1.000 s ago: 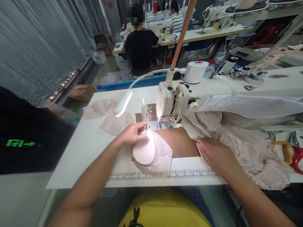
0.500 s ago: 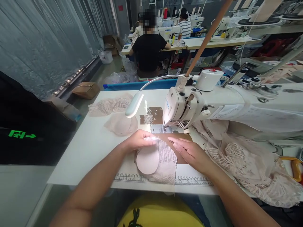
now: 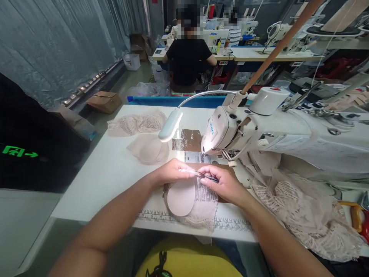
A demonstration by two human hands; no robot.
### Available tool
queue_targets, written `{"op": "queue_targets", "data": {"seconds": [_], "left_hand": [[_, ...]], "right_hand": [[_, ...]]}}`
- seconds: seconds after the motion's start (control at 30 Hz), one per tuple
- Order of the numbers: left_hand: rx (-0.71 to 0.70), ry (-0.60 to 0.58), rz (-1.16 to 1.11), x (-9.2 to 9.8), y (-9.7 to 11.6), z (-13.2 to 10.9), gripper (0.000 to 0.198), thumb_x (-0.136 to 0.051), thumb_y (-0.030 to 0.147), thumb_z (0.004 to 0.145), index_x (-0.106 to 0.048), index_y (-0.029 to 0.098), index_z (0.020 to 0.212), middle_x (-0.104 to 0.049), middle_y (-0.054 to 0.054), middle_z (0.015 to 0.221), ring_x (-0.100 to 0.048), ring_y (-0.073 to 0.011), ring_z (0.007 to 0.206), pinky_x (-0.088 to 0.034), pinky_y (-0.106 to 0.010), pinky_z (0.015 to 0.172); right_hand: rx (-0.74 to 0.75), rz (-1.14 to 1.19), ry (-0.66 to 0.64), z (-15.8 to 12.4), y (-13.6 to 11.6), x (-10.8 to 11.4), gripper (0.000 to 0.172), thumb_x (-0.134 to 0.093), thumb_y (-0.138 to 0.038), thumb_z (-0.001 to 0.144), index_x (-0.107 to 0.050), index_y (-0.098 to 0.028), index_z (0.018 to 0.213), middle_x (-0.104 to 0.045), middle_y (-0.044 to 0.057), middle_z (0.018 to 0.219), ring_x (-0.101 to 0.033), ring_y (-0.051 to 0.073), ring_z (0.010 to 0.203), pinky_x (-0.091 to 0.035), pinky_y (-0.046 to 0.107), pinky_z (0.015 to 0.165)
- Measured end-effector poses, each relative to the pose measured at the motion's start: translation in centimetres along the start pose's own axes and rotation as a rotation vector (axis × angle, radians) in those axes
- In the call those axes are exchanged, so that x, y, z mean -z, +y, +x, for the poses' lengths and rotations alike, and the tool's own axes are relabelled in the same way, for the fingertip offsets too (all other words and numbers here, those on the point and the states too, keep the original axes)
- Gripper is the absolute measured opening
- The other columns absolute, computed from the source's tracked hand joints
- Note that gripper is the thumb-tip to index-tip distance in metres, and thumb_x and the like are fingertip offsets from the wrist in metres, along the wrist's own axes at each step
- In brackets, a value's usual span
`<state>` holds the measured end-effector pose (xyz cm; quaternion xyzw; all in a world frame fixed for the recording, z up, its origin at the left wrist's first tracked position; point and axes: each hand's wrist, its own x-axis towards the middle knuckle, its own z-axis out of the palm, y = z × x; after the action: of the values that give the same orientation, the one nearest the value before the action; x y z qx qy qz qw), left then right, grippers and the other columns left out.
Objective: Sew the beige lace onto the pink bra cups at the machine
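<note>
Pinched in my left hand is the upper edge of a pale pink bra cup, with lace fabric attached and spreading to its right. My right hand is closed around small metal thread snips, whose tip is at the fabric edge beside my left fingertips. Glare there hides whether the blades touch a thread. Both hands are just in front of the sewing machine's needle area.
A lamp on a bent neck lights the work from above. Lace cups and a sheer cup piece lie left. Lace fabric is heaped right. A printed ruler follows the front edge. A person in black sits ahead.
My right hand has moved left, bringing the snips to the fabric edge at my left fingertips. My left hand keeps its pinch. The camera view has shifted slightly.
</note>
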<state>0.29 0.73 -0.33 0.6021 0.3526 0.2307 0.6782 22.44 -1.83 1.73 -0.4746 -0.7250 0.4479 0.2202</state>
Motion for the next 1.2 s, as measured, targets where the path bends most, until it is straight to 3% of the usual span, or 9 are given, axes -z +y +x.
{"op": "queue_targets", "data": {"seconds": [0.2,0.43,0.57,0.73,0.83,1.03,1.2], "left_hand": [[0.041,-0.025,-0.015,0.0,0.1,-0.2,0.032,-0.07,0.036,0.076,-0.074,0.014,0.099,-0.073,-0.01,0.097,-0.064,-0.024,0.095,-0.048,-0.033,0.084],[0.078,-0.031,0.022,0.2,0.1,-0.3,0.035,-0.068,0.041,0.078,-0.074,0.014,0.098,-0.071,-0.007,0.085,-0.061,-0.0187,0.08,-0.046,-0.028,0.071],[0.085,-0.044,0.003,0.2,0.4,-0.4,0.032,-0.067,0.04,0.078,-0.075,0.015,0.094,-0.068,-0.004,0.077,-0.056,-0.0141,0.069,-0.041,-0.025,0.062],[0.098,-0.04,0.022,0.0,0.4,-0.4,0.032,-0.071,0.044,0.072,-0.072,0.011,0.074,-0.048,0.002,0.057,-0.037,-0.0088,0.056,-0.026,-0.023,0.051],[0.095,-0.058,0.038,-0.2,0.3,-0.3,0.038,-0.071,0.044,0.071,-0.06,0.011,0.056,-0.032,0.005,0.053,-0.026,-0.0067,0.054,-0.017,-0.023,0.049],[0.111,-0.078,0.078,-0.4,0.2,-0.3,0.047,-0.071,0.045,0.069,-0.044,0.013,0.048,-0.024,0.006,0.053,-0.02,-0.0058,0.052,-0.012,-0.023,0.046],[0.11,-0.056,0.109,-0.6,0.4,-0.4,0.038,-0.069,0.048,0.069,-0.061,0.012,0.061,-0.034,0.004,0.055,-0.028,-0.007,0.053,-0.02,-0.022,0.046]], "right_hand": [[0.052,0.048,-0.019,0.5,0.0,-0.8,0.02,-0.058,-0.027,0.081,-0.066,-0.02,0.097,-0.069,0.005,0.095,-0.062,0.019,0.087,-0.049,0.032,0.077],[0.042,0.129,0.041,0.7,0.4,-1.1,0.02,-0.058,-0.034,0.083,-0.068,-0.018,0.088,-0.069,0.004,0.082,-0.062,0.017,0.075,-0.049,0.03,0.068],[0.027,0.151,-0.048,0.6,1.1,-0.5,0.019,-0.059,-0.031,0.083,-0.068,-0.019,0.095,-0.069,0.004,0.086,-0.062,0.017,0.076,-0.049,0.029,0.069],[0.038,0.089,-0.107,0.7,1.1,-0.2,0.021,-0.06,-0.033,0.083,-0.067,-0.019,0.097,-0.068,0.004,0.09,-0.062,0.017,0.078,-0.049,0.029,0.07],[0.055,0.062,-0.133,0.9,0.5,-0.6,0.021,-0.058,-0.034,0.084,-0.067,-0.02,0.096,-0.068,0.004,0.09,-0.061,0.018,0.08,-0.049,0.03,0.07],[0.057,0.059,-0.091,1.2,-0.1,-1.4,0.018,-0.058,-0.034,0.084,-0.068,-0.02,0.089,-0.068,0.004,0.087,-0.062,0.019,0.08,-0.048,0.031,0.071],[0.048,0.137,-0.04,1.1,0.6,-1.0,0.018,-0.059,-0.035,0.082,-0.068,-0.019,0.087,-0.068,0.004,0.083,-0.062,0.017,0.075,-0.049,0.029,0.068]]}}
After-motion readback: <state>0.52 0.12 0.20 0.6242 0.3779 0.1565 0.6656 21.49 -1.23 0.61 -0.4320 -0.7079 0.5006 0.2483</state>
